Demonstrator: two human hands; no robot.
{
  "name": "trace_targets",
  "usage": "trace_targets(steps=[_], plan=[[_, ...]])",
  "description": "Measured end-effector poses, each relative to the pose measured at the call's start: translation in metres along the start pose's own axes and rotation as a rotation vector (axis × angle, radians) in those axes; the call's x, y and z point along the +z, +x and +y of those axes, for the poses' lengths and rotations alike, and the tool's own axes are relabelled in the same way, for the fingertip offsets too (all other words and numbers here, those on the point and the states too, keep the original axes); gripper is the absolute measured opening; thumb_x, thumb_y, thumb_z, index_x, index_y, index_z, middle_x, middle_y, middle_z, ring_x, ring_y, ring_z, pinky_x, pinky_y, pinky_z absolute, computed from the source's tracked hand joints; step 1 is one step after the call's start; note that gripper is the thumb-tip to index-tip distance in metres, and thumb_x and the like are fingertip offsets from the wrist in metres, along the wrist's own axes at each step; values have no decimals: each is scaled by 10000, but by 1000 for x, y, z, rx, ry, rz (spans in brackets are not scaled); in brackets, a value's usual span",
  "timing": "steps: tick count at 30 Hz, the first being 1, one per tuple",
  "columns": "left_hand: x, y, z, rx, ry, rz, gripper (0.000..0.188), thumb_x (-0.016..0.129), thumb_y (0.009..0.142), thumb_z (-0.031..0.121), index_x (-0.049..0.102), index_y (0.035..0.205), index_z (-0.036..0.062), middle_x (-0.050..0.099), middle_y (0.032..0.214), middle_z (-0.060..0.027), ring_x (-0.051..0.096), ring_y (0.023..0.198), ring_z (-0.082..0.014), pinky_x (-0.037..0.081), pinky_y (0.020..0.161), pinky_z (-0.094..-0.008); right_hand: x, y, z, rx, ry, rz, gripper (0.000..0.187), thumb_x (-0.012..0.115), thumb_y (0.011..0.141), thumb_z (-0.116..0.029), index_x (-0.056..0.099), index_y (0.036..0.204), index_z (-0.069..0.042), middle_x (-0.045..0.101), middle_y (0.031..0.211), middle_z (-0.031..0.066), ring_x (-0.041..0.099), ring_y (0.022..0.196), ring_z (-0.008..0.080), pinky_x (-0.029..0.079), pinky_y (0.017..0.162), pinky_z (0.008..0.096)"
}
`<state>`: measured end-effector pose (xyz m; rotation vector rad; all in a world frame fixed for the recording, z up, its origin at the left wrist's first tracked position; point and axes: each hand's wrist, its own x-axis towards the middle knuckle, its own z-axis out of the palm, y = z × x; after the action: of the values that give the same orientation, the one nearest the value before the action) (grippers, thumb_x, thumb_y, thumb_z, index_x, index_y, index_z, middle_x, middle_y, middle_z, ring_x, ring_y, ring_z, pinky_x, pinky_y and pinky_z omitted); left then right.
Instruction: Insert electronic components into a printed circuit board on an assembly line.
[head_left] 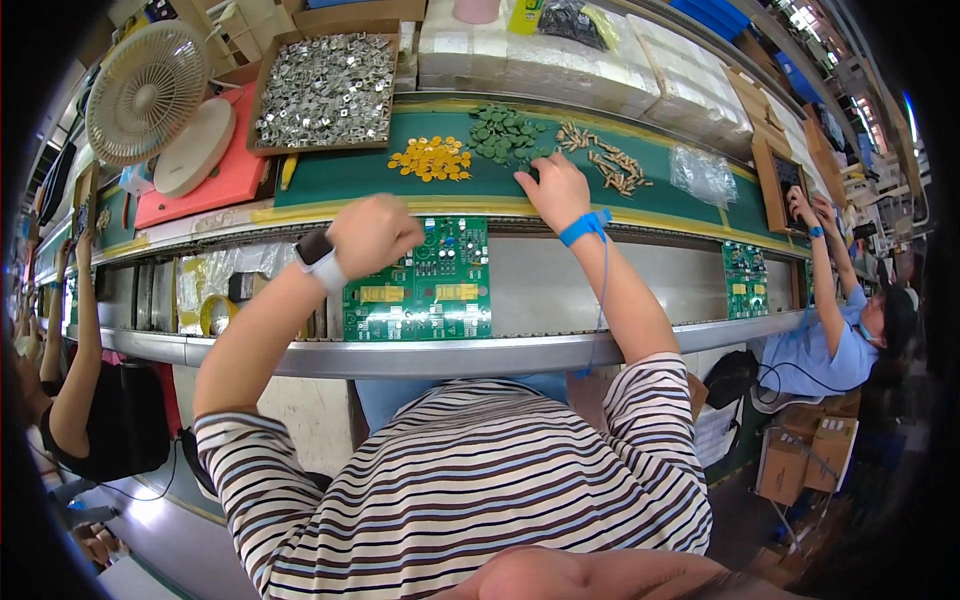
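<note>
My left hand (376,236), with a dark watch on its wrist, is over the upper left of a green circuit board (420,316). Its fingers are curled together, and I cannot make out anything in them. On the board sit yellow blocks and several small parts. My right hand (557,192), wearing a blue wrist strap (586,227), reaches to the near edge of a pile of green disc-shaped components (505,132). Its thumb and fingers are apart, next to a few loose green discs. Left of that pile lie yellow disc-shaped components (432,160); to its right, small tan parts (618,170).
A cardboard box of metal pieces (325,92) stands at the back left beside a white fan (148,92). A clear plastic bag (702,176) lies at right. Another circuit board (746,281) sits further right on the line, near a co-worker in blue (825,345). A metal rail (540,352) runs along the front.
</note>
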<state>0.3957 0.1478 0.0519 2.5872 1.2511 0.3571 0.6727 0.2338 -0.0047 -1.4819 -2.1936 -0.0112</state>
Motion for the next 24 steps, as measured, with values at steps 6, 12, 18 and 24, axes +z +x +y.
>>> trace_targets(steps=[6,12,18,24], plan=[[41,125,-7,47,-24,148,162,553,821,163,628,938,80,579,846,-114,577,859,-306,482,731,-393,5,5,8,129,241,-29,150,674,727,-178,625,787,-50,621,794,120,604,742,317,492,664,415],[66,154,-8,-79,123,132,187,540,827,136,603,998,96,560,968,-117,569,924,-324,483,749,-415,-43,-42,-31,92,638,-314,142,644,733,-123,592,839,-44,630,723,125,623,675,268,494,619,361],[60,149,-7,-75,75,128,147,546,825,118,563,964,76,559,976,-126,573,884,-336,479,733,-419,-43,-95,-77,-321,708,-462,101,609,780,-59,617,879,-43,619,829,107,608,763,259,498,688,339],[18,94,13,-94,-155,259,131,566,826,128,498,896,41,580,832,-154,576,790,-346,462,655,-421,-35,-98,-84,-416,620,-453,93,612,781,-85,618,868,-54,592,815,91,579,787,278,482,707,368]])
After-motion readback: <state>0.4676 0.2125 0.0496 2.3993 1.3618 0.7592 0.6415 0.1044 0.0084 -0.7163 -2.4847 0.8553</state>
